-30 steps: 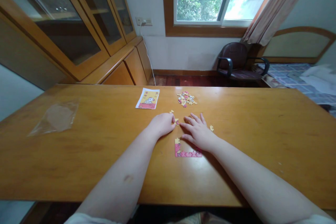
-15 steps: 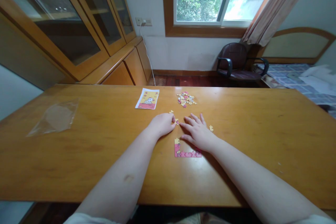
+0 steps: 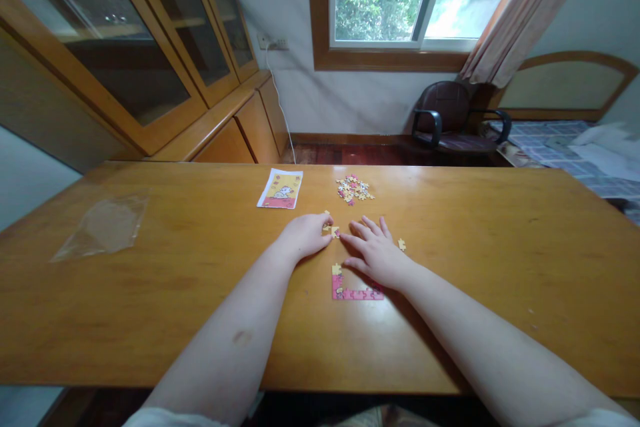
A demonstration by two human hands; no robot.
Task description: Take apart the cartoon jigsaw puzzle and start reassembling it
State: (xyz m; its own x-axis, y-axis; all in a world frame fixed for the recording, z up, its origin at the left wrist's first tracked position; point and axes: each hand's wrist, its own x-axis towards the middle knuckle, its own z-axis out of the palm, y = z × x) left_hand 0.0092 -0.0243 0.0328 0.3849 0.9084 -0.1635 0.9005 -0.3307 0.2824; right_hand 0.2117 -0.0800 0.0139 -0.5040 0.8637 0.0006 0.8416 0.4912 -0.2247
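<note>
My left hand (image 3: 306,235) rests on the table with its thumb and forefinger apart. Between and beside those fingertips lies a yellow puzzle piece (image 3: 326,221), partly covered by the hand. Just right of the thumb is a yellow piece with a pink and dark print (image 3: 335,232). My right hand (image 3: 376,253) lies flat with fingers spread, its fingertip close to that printed piece. Below it, an L-shaped run of joined puzzle pieces (image 3: 350,295) in pink and yellow is partly hidden by the right hand. Another loose yellow piece (image 3: 402,244) sits right of this hand.
A pile of loose puzzle pieces (image 3: 354,189) lies at the table's far side. Left of it is a picture card (image 3: 281,189) with a white animal. A clear plastic bag (image 3: 105,225) lies at far left. Beyond the table stands an armchair (image 3: 445,113).
My left hand has shifted slightly up and left, its fingertips parting from the printed piece and coming to the yellow piece beside it. The right hand stays in place.
</note>
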